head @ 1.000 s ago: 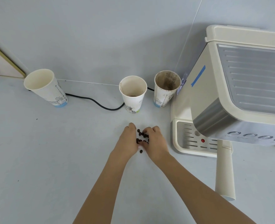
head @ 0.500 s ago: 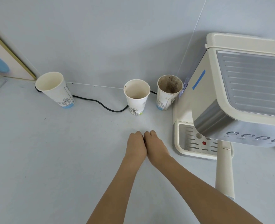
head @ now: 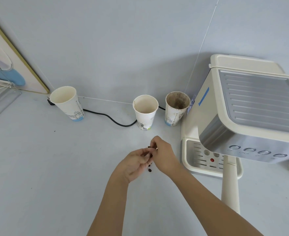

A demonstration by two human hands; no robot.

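Observation:
Dark coffee beans lie on the white counter between my hands; one loose bean sits just below them. My left hand is turned palm up with fingers curled, cupping beans. My right hand is beside it, fingers curled, pinching beans at its fingertips over the left palm. Behind the hands stand three paper cups: a middle cup, a coffee-stained cup to its right and a tilted-looking cup at the left.
A cream and steel coffee machine fills the right side, with its drip tray and a cream handle pointing toward me. A black cable runs along the wall behind the cups. A framed board leans at far left.
My hands first swept the scattered beans together, then closed over them. Now they have lifted and parted slightly, the left palm turned up with beans; a few beans stay on the counter.

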